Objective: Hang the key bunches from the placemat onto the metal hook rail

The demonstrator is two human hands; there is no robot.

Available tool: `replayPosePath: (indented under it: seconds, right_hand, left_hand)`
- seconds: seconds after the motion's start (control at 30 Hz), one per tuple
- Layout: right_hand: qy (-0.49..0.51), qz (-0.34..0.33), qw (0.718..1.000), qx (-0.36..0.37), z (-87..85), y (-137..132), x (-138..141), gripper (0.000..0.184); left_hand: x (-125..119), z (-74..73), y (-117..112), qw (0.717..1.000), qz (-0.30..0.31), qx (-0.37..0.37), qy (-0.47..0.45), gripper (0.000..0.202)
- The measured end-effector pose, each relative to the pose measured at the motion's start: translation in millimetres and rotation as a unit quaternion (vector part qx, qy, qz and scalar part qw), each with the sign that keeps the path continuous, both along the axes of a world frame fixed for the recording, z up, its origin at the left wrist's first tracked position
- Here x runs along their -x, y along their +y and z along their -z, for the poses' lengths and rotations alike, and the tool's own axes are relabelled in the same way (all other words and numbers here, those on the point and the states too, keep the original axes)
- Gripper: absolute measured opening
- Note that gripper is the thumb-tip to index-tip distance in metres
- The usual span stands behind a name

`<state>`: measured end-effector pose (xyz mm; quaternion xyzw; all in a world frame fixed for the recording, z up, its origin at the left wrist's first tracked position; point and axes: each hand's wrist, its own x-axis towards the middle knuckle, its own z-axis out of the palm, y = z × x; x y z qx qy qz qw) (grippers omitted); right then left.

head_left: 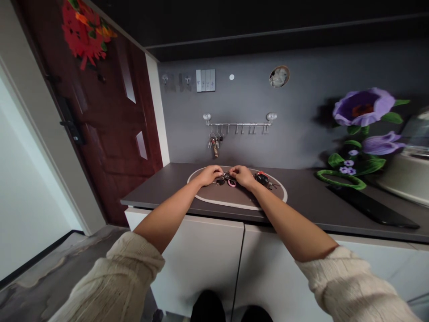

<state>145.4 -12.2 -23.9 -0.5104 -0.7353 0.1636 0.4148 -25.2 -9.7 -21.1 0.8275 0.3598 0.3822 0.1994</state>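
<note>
Both of my hands are over an oval brown mat (224,199) with a pale rim, lying on the dark countertop. My left hand (211,174) is closed, its fingertips pinching at the left of a bunch of keys (227,176). From the other side my right hand (241,175) grips the same bunch, thumb and fingers together. A pink ring (231,183) and a small black piece (220,182) hang or lie just below the fingers; which, I cannot tell. More keys with black and red parts (262,178) rest on the mat right of my right hand.
On the wall, a hook rail (239,124) holds hanging keys (215,144) at its left end. Purple artificial flowers (363,107) and a long black object (372,205) are on the counter at right. A dark red door (110,129) stands at left; white cabinets (197,250) are below.
</note>
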Motion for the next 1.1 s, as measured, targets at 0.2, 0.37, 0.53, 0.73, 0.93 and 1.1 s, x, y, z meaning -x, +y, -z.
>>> replayPosePath:
  seconds: [0.2,0.37,0.53,0.73,0.93,1.1]
  right_hand:
    - [0.039,-0.025,0.999,0.0,2.1,4,0,0.011]
    - [0.072,-0.059,0.996,0.012,0.9,2,3,0.016]
    - [0.126,-0.108,0.986,0.03,-3.9,-5,7,0.021]
    - [0.183,-0.125,0.975,0.025,-10.8,-10,11,0.022]
    - [0.212,-0.123,0.969,0.019,-13.0,-12,13,0.022]
    - [0.2,-0.108,0.974,-0.007,-11.8,-10,11,0.022]
  left_hand:
    - [0,1.2,4,0.998,-0.011,0.029,-0.05,0.012]
    - [-1,2.8,8,0.991,-0.001,0.07,-0.114,0.012]
    - [-3,1.5,7,0.976,-0.001,0.122,-0.178,0.013]
    - [-5,0.2,7,0.957,0.009,0.154,-0.244,0.018]
    - [-8,0.6,7,0.941,0.035,0.182,-0.285,0.025]
    - [-9,-0.3,5,0.948,0.029,0.17,-0.269,0.031]
